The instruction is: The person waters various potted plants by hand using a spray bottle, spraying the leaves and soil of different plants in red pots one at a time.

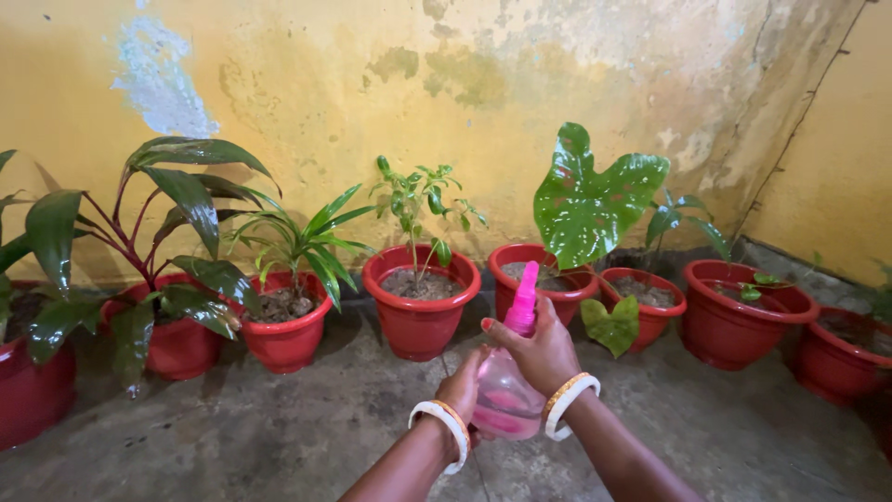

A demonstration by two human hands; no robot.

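Observation:
A pink spray bottle (pixel 506 395) with a pink nozzle top is held up in front of me by both hands. My right hand (pixel 539 351) wraps around its neck just under the nozzle. My left hand (pixel 462 383) supports the clear pink body from the left side. Both wrists wear white and orange bangles. The nozzle points toward a red pot (pixel 421 311) with a thin leafy sapling, straight ahead on the floor.
A row of red pots lines the stained yellow wall: a dark-leaved plant (pixel 177 339) at left, a spiky green one (pixel 286 325), a big spotted leaf (pixel 595 200), more pots (pixel 743 311) to the right. Concrete floor (pixel 279 437) lies before them.

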